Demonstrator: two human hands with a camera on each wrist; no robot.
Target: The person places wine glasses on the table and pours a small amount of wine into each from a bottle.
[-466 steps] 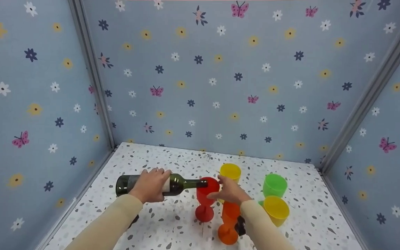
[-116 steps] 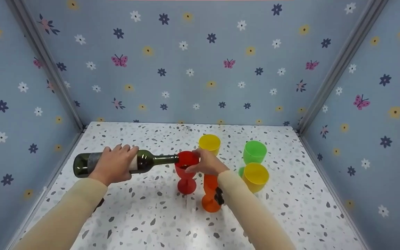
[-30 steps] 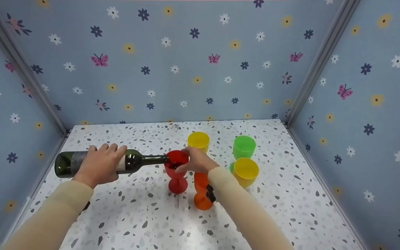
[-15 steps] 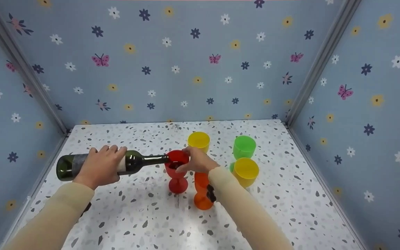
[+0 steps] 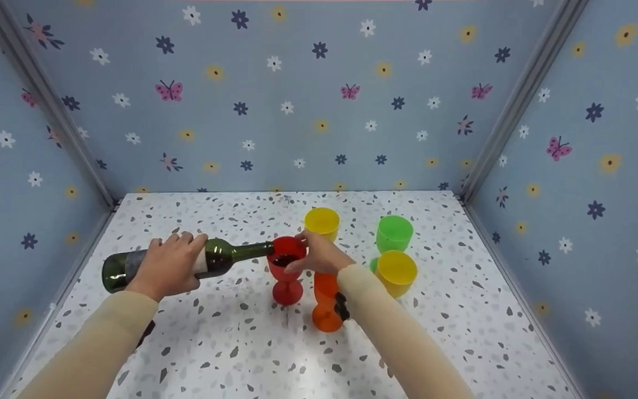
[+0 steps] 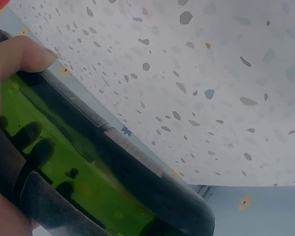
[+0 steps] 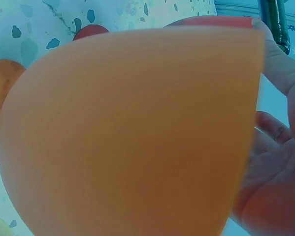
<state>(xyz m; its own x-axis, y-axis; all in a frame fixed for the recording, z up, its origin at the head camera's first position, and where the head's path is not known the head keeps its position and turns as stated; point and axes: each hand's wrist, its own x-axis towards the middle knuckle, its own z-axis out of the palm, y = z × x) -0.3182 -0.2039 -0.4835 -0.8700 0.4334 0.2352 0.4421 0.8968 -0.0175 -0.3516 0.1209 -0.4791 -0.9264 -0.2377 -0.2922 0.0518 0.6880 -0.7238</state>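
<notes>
My left hand [image 5: 172, 265] grips a green wine bottle [image 5: 219, 258] round its labelled body. The bottle lies nearly level, base slightly lower than the neck, with its mouth at the left rim of a red goblet [image 5: 286, 275]. Dark liquid [image 5: 284, 259] shows inside the goblet, which stands upright on the table. My right hand [image 5: 323, 254] holds the goblet's bowl from the right, fingers at the far rim and thumb in front. In the left wrist view the bottle's glass [image 6: 83, 142] fills the lower left. An orange goblet [image 7: 132, 132] blocks much of the right wrist view.
The orange goblet stands under my right wrist. Behind that hand is a yellow cup [image 5: 322, 220]. To the right stand a green cup [image 5: 394, 234] and another yellow cup [image 5: 397, 271]. A speckled white table [image 5: 230, 354] meets patterned walls at the back and sides.
The bottle's base has dipped and its mouth has risen slightly over the last second. Dark liquid, not visible in the goblet in the oldest frame, shows now. Both hands keep their hold.
</notes>
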